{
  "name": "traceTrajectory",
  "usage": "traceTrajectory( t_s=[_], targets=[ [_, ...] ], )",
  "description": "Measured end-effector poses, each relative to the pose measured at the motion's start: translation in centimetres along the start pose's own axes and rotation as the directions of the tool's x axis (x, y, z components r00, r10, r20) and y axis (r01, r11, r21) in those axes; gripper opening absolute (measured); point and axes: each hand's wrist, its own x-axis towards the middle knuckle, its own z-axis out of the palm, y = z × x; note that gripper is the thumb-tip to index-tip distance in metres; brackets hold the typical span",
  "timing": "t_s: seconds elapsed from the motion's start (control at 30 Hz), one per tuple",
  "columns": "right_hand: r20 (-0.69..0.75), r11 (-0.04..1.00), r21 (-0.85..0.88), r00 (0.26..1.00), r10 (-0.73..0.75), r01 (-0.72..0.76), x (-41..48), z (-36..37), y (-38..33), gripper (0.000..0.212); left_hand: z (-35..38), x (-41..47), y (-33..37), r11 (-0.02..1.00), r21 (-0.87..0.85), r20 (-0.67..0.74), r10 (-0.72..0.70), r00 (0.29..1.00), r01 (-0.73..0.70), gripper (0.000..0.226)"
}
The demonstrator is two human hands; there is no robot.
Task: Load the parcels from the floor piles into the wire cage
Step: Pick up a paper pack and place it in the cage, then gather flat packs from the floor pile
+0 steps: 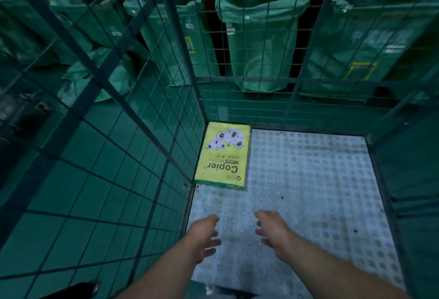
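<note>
Over the cage floor [308, 180], left hand [204, 234] and right hand [273, 230] hang empty, fingers loose

This looks like a parcel sorting depot or mail warehouse. A green wire cage [179, 37] with a studded metal plate [308, 192] as its base fills the view. Beyond the mesh at 12 o'clock, green sacks [261, 37] hang open-mouthed in a row. The one at 1 o'clock carries a yellow-edged label pocket [360, 70]. More sacks lie slumped at 10 o'clock on a green painted floor [71, 203]. A wrapped ream [224, 156] of copier paper lies flat in the cage's 11 o'clock corner.
</note>
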Motion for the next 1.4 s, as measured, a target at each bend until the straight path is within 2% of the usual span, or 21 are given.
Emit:
traceTrajectory(
  t_s=[0.03, 0.1, 0.27, 0.4, 0.5, 0.57, 0.63, 0.67, 0.8, 0.9, 1.0, 1.17, 1.3, 1.4],
  targets=[
    [-0.006, 1.000, 0.002, 1.000, 0.006, -0.006, -0.3, -0.1, 0.2, 0.016, 0.3, 0.3, -0.2, 0.999, 0.032, 0.001, -0.007, 1.000, 0.007, 0.049],
    [-0.018, 1.000, 0.030, 1.000, 0.008, -0.007, -0.5, -0.3, 0.6, 0.010, 1.0, 0.9, -0.2, 0.995, 0.102, 0.014, 0.011, 1.000, -0.013, 0.045],
    [-0.052, 0.995, 0.098, 0.999, -0.013, 0.018, -1.3, -1.1, 2.5, 0.025, 3.8, 1.0, 1.2, 0.965, 0.251, 0.077, 0.062, 0.995, -0.079, 0.034],
    [-0.133, 0.953, 0.300, 0.991, -0.009, 0.049, -4.5, -2.1, 4.9, 0.016, 7.9, 0.9, 1.7, 0.872, 0.441, 0.199, 0.137, 0.970, -0.213, 0.024],
    [-0.263, 0.861, 0.504, 0.962, 0.076, 0.070, -6.8, -3.8, 10.5, 0.019, 12.6, 0.8, 0.1, 0.741, 0.602, 0.307, 0.129, 0.943, -0.297, 0.019],
    [-0.321, 0.742, 0.667, 0.924, 0.207, 0.065, -9.2, -4.4, 15.4, 0.018, 15.3, -0.1, -2.4, 0.671, 0.668, 0.368, 0.080, 0.927, -0.323, 0.017],
    [-0.366, 0.568, 0.814, 0.866, 0.341, 0.120, -11.5, -4.1, 21.3, 0.017, 18.1, -2.0, -6.2, 0.567, 0.736, 0.449, 0.001, 0.894, -0.370, 0.017],
    [-0.381, 0.464, 0.870, 0.825, 0.417, 0.167, -13.5, -2.9, 25.4, 0.015, 19.4, -3.8, -9.7, 0.469, 0.781, 0.495, -0.059, 0.867, -0.414, 0.017],
    [-0.354, 0.220, 0.935, 0.735, 0.578, 0.278, -18.4, 1.5, 34.4, 0.025, 20.7, -8.8, -19.2, 0.234, 0.801, 0.595, -0.211, 0.775, -0.551, 0.019],
    [-0.327, 0.075, 0.921, 0.652, 0.684, 0.383, -22.8, 6.0, 40.4, 0.018, 19.2, -12.6, -27.4, 0.042, 0.771, 0.604, -0.364, 0.709, -0.635, 0.026],
    [-0.291, -0.015, 0.888, 0.588, 0.755, 0.459, -26.5, 11.0, 45.4, 0.013, 17.1, -15.0, -34.9, -0.164, 0.708, 0.577, -0.427, 0.696, -0.687, 0.026],
    [-0.258, -0.108, 0.838, 0.563, 0.785, 0.535, -31.9, 19.2, 53.6, 0.016, 12.2, -18.3, -46.8, -0.372, 0.594, 0.518, -0.502, 0.693, -0.714, 0.022],
    [-0.214, -0.194, 0.799, 0.570, 0.793, 0.569, -34.7, 23.9, 61.3, 0.023, 9.6, -20.0, -55.4, -0.466, 0.544, 0.487, -0.502, 0.714, -0.698, 0.018],
    [-0.170, -0.228, 0.808, 0.586, 0.793, 0.543, -36.5, 26.2, 67.0, 0.024, 8.5, -20.5, -60.9, -0.516, 0.514, 0.455, -0.513, 0.728, -0.685, 0.024]
  ],
)
